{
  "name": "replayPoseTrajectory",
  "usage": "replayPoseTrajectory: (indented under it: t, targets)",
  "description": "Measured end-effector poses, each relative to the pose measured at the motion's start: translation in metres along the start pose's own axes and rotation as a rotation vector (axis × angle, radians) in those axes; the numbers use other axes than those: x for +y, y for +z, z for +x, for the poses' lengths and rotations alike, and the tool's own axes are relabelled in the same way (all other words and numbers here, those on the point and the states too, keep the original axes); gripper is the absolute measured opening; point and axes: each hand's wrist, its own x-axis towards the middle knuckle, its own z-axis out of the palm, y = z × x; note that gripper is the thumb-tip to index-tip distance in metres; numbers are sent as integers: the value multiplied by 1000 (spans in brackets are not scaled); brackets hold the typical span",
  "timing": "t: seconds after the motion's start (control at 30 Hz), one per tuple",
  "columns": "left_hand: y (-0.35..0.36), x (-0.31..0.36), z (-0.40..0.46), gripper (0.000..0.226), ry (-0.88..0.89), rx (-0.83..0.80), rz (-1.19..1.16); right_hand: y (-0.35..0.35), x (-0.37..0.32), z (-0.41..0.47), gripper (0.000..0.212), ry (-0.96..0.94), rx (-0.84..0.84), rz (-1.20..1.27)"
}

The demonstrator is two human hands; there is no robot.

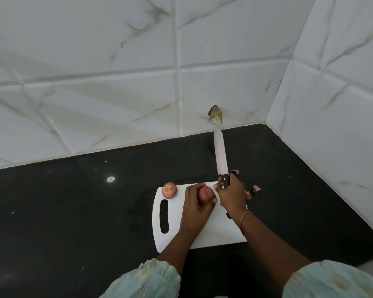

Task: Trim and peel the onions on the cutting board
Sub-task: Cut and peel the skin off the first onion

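Observation:
A white cutting board (215,231) with a slot handle lies on the black counter. My left hand (195,208) grips a reddish onion (205,194) above the board. My right hand (230,193) is closed around the dark handle of a knife (220,155), whose long blade points up and away toward the wall. Thumb and fingertips of that hand touch the held onion's right side. A second onion (169,190) rests alone at the board's far left corner.
Loose bits of onion skin (255,188) lie on the black counter (73,211) just right of the board. White marble-look tiled walls meet in a corner at the back right. A chipped hole (215,114) marks the wall above the knife tip.

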Motion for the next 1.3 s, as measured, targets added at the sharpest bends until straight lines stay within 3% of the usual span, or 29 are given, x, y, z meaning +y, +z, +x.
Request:
replayPoseTrajectory:
  t: [0.23,0.4,0.5,0.6,0.67,0.8,0.9,1.0,1.3]
  targets:
    - [-3,3,-1,51,-73,57,-147,-27,23,12,28,126,187,38]
    - [-5,9,0,31,-148,113,-202,-47,22,11,8,220,308,60]
    - [-5,14,-2,21,-163,150,-174,-47,8,-8,17,181,153,142]
    - [-6,16,-1,33,-188,142,-270,-38,-2,-28,32,119,-199,218]
    - [-6,13,0,35,-207,123,-301,-28,-4,-37,37,81,-321,141]
    - [-10,11,1,31,-225,95,-301,-13,-7,-45,38,99,-246,181]
    - [-9,10,-1,38,-175,-25,-245,-21,-5,-40,34,142,-197,304]
    - [-4,6,-1,44,-145,-94,-124,-34,-4,-32,34,159,-213,274]
    - [-4,4,4,52,-133,27,-191,-32,-9,-31,25,100,-286,172]
